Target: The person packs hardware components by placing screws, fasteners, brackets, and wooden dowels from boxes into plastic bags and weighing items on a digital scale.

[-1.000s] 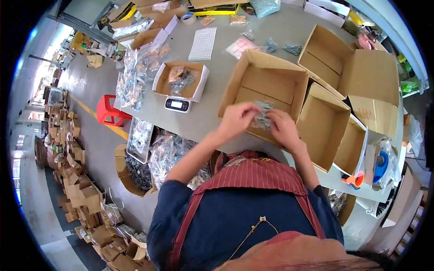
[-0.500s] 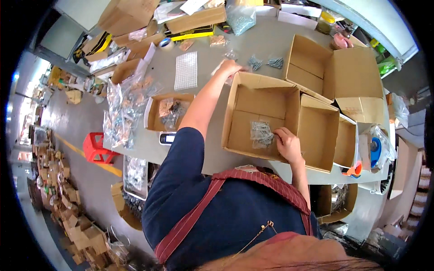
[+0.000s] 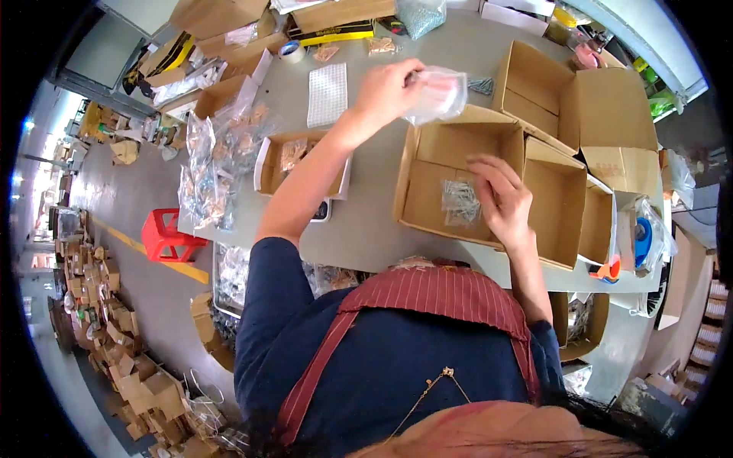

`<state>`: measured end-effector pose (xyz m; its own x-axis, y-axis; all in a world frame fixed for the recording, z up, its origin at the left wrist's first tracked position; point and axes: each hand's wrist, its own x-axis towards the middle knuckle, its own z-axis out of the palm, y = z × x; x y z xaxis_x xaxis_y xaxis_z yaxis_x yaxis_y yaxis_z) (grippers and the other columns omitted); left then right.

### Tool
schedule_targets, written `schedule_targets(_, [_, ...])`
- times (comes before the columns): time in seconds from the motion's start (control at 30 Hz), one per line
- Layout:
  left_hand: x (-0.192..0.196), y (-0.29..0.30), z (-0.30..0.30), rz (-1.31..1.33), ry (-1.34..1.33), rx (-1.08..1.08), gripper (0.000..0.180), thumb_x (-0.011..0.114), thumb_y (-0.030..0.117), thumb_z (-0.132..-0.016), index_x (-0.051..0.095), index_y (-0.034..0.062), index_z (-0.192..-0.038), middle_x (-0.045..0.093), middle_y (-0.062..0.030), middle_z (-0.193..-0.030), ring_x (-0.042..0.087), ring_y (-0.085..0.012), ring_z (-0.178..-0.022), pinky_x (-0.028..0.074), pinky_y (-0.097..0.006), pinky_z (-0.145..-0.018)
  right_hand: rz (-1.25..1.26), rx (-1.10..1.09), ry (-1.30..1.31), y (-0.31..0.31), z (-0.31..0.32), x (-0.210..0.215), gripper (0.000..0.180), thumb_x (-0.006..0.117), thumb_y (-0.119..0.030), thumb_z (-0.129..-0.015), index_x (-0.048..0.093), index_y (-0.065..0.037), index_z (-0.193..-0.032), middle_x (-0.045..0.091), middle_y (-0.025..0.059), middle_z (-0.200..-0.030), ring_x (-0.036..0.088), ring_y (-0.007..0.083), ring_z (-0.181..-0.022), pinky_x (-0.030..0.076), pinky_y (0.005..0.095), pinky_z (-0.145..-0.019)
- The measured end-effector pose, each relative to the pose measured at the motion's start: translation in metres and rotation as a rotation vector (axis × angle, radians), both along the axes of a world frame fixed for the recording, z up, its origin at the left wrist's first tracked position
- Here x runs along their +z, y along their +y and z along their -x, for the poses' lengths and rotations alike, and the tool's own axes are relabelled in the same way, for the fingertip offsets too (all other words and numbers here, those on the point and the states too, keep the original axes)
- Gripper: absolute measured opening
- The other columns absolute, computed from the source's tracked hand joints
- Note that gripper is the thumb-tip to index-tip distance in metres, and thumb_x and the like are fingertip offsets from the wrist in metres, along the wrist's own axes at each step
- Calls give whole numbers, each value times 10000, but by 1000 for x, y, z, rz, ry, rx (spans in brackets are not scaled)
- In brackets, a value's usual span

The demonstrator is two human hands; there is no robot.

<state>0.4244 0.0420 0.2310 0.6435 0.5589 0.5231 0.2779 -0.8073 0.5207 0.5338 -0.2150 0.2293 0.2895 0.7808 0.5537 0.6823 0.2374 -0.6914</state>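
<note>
My left hand [image 3: 388, 93] is raised over the table, its fingers closed on a clear plastic bag [image 3: 437, 96] with some pink or red on it. The bag hangs above the far edge of an open cardboard box [image 3: 427, 145]. Inside that box lies a small clear bag of screws [image 3: 460, 203]. My right hand [image 3: 504, 197] hovers over the box's right side, just beside the screw bag. Its fingers are apart and slightly blurred, and nothing shows in them.
More open cardboard boxes [image 3: 546, 202] stand to the right. A small box with bagged parts [image 3: 267, 182] and a pile of filled plastic bags [image 3: 210, 172] are on the left. Loose screws [image 3: 481, 85] lie beyond the main box. A red stool [image 3: 172, 235] stands on the floor.
My left hand has come up and nearer from the table behind the box, bringing the plastic bag. My right hand has lifted off the screw bag, which stays in the box.
</note>
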Motion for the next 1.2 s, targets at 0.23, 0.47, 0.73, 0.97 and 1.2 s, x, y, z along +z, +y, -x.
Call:
schedule_targets(0.23, [20, -106, 37, 92, 215, -294, 172, 637, 214, -861, 687, 137, -1007, 693, -117, -791, 666, -324, -709, 514, -427, -642, 660, 154, -801, 19, 32, 5, 243, 563, 21, -773, 668, -12, -990, 660, 188, -1039, 680, 299, -812, 555, 391, -651])
schedule_targets(0.47, [-4, -165, 62, 113, 312, -419, 269, 605, 212, -839, 630, 128, -1093, 693, -116, -859, 668, -337, -775, 517, -463, -665, 549, 673, -700, -20, 55, 4, 303, 574, -59, -799, 618, 25, -1087, 641, 248, -995, 607, 406, -983, 462, 477, -884])
schedule_targets(0.73, [0, -196, 53, 244, 103, -418, 342, 636, 146, -807, 581, 60, -1134, 687, -126, -869, 661, -333, -831, 515, -457, -714, 546, 143, -606, -37, 37, -60, 500, 561, -113, -870, 475, -89, -1362, 553, 147, -1281, 475, 289, -1258, 393, 435, -1012])
schedule_targets(0.97, [-26, -188, 90, 305, -308, -258, 439, 697, 175, -810, 570, 34, -1206, 626, -168, -1135, 619, -328, -1036, 493, -425, -910, 409, -105, 162, -53, 2, -32, 224, 633, -61, -895, 693, -32, -1109, 711, 95, -986, 649, 188, -923, 521, 356, -820])
schedule_targets(1.2, [-71, -179, 115, 1099, -397, -68, 518, 764, 233, -842, 568, -23, -1247, 650, -126, -1144, 626, -195, -1012, 500, -360, -904, 146, 64, 986, -67, -11, -48, 408, 611, -47, -886, 569, 23, -1286, 629, 72, -1135, 606, 164, -966, 486, 271, -779])
